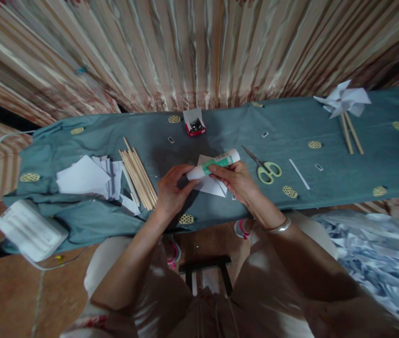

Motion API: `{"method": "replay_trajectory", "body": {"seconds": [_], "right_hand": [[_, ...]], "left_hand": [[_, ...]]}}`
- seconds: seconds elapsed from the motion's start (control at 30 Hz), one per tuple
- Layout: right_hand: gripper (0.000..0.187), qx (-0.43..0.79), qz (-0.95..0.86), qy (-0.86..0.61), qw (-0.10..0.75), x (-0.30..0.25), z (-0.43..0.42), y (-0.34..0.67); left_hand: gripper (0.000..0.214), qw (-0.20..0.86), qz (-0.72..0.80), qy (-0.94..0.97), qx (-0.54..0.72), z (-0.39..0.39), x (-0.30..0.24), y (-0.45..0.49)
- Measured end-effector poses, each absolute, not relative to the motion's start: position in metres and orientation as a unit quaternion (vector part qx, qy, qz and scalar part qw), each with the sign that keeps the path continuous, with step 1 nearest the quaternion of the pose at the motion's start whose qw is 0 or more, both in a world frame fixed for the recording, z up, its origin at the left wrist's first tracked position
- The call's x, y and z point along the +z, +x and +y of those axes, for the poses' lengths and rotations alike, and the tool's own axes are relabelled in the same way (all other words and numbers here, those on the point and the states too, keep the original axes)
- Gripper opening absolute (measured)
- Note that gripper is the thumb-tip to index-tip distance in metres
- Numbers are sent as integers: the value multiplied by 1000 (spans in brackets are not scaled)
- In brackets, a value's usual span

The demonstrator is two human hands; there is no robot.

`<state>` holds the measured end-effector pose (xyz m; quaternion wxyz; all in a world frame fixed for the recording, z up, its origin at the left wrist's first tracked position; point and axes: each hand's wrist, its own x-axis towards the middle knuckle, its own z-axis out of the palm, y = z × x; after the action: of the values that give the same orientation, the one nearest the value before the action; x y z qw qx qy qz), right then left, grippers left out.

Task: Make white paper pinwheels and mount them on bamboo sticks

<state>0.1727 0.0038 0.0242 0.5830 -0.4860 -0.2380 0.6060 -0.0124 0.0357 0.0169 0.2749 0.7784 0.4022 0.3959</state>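
Note:
A white and green glue stick (217, 162) is held between both hands above the cloth. My left hand (174, 188) pinches its white left end, which looks like the cap. Around the green middle, my right hand (233, 180) has its thumb and fingers closed. Beneath the glue stick lies a folded white paper piece (212, 186), partly covered by the hands and the stick. Scissors with light green handles (266, 170) rest to the right of my right hand, their blades pointing away to the upper left.
Wooden sticks (138, 176) and stacked white paper squares (85, 177) lie left. A small red box of metal pins (195, 124) stands open at the back. Paper pinwheels (343, 99) on sticks lie at right, near a paper strip (299, 174). A white power strip (32, 230) sits front left.

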Motion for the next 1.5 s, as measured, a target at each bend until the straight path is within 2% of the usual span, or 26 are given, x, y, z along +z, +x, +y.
{"method": "replay_trajectory", "body": {"seconds": [0.33,0.53,0.63,0.73,0.83,0.93,1.03,1.13,1.3,1.5], "right_hand": [[40,630,-202,-487,570,22,7,156],[43,629,-280,-471,552,25,7,151],[41,573,-339,-503,551,21,8,166],[33,455,-407,-573,548,17,5,192],[18,329,-526,-624,474,16,-4,214],[20,256,-633,-607,407,16,-16,223],[24,228,-690,-579,370,15,-26,224],[26,209,-715,-572,343,14,-32,224],[29,191,-731,-566,329,11,-36,226],[32,196,-727,-576,319,12,-39,226]], "left_hand": [[27,280,427,769,384,34,15,-19],[32,310,410,767,383,36,14,-15],[30,308,450,749,377,43,13,-18],[29,250,490,753,362,54,9,-28],[29,178,494,784,332,68,3,-40],[30,133,496,803,304,77,0,-47],[35,101,471,823,302,73,5,-44],[49,91,386,868,299,54,12,-30],[29,96,239,939,227,19,10,-4],[21,55,239,947,205,15,7,6]]}}
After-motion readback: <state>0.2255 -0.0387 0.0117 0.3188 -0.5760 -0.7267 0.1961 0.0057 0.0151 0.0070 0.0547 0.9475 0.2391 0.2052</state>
